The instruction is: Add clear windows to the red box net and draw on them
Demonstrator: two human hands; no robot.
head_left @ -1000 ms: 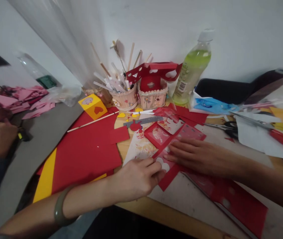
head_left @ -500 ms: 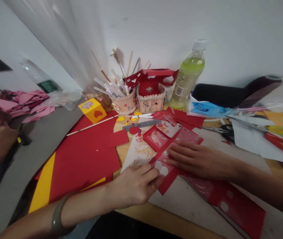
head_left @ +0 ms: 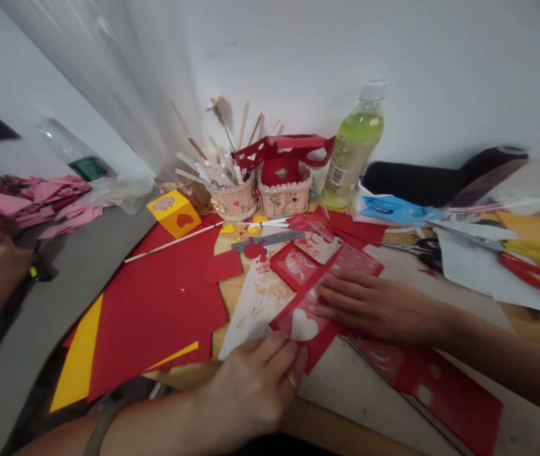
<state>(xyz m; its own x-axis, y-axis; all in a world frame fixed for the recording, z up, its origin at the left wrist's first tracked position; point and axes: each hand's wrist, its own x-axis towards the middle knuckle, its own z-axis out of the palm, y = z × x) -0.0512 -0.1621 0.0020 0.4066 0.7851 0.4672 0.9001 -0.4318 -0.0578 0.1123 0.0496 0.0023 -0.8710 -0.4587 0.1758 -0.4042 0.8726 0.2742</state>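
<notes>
- My right hand (head_left: 369, 305) lies flat and open, pressing the red heart-cut strip (head_left: 321, 335) onto the table (head_left: 326, 423).
- My left hand (head_left: 255, 386) curls at the strip's near edge; whether it pinches, I cannot tell.
- Thin card, I judge: light, floppy, tears around the cut-out; take it at a solid edge.

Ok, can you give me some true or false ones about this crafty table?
1. The right hand lies flat on the red paper with a heart-shaped hole. True.
2. The bottle holds a blue drink. False: the drink is yellowish green.
3. The left hand wears a ring. True.
4. The yellow cube stands to the right of the bottle. False: it stands to the bottle's left.
</notes>
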